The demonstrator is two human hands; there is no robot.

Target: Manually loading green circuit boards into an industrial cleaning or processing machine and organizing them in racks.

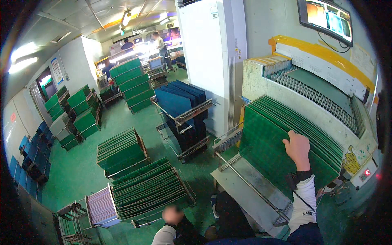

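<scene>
My right hand (297, 150) is at the near side of a row of upright green panels (265, 136). Its thumb lies against the front panel's face, and its curled fingers reach over the top edge, with the fingertips hidden. These panels stand close together in a metal rack (232, 163) on a pale table (234, 181), beside a slotted machine. My left hand (172, 215) is low down near the lower middle, close to a floor rack of green panels (151, 190). It is blurred, so its fingers cannot be made out.
The machine (261, 87) borders the right side, under a wall screen (326, 20). A rack of dark blue panels (179, 98) stands by a tall white cabinet (204, 53). More green stacks (132, 85) and blue panels (32, 159) stand leftward. People (159, 45) are at the back.
</scene>
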